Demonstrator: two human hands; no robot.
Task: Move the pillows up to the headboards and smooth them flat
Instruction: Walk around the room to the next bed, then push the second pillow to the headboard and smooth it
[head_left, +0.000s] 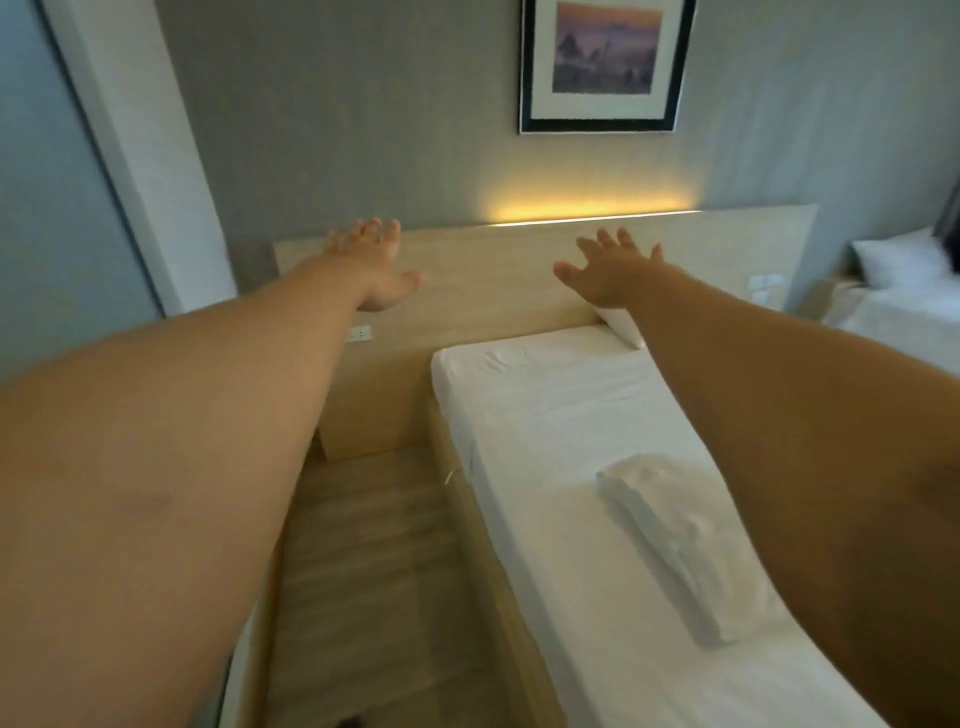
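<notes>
Both my arms stretch forward toward the wooden headboard (493, 280). My left hand (371, 265) is open with fingers spread, held in front of the headboard's left end. My right hand (613, 273) is open too, above the head of the white bed (561, 415). A white pillow (621, 325) leans against the headboard just under my right forearm, mostly hidden by it. A second white pillow (685, 540) lies flat in the middle of the mattress, partly covered by my right arm. Neither hand touches a pillow.
A wooden bedside unit (374, 405) with a wall socket (359, 334) stands left of the bed, above a strip of wooden floor (363, 571). A framed picture (605, 62) hangs over the lit headboard. Another bed with a white pillow (898, 260) is at far right.
</notes>
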